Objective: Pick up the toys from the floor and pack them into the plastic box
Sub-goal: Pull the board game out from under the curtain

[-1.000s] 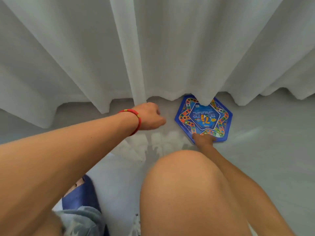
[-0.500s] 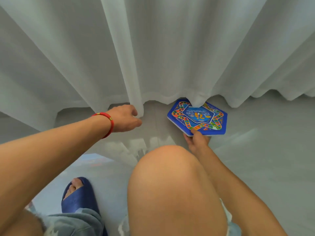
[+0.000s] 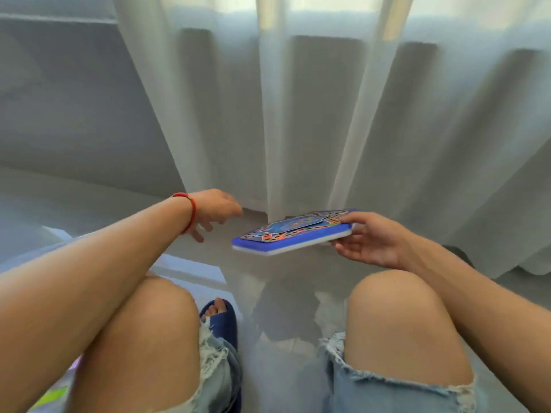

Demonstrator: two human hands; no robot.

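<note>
A person crouches, both bare knees raised in frayed denim shorts. The right hand (image 3: pixel 369 239) reaches forward, palm turned inward, thumb on top and fingers curled beneath the edge of the flat blue game board (image 3: pixel 286 238) it grips, holding it level above the floor. The left arm extends across the left knee, a red bracelet (image 3: pixel 190 213) on the wrist; the left hand (image 3: pixel 216 211) hangs with fingers loosely spread and pointing down, holding nothing. A foot in a dark blue slipper (image 3: pixel 223 320) shows between the knees.
</note>
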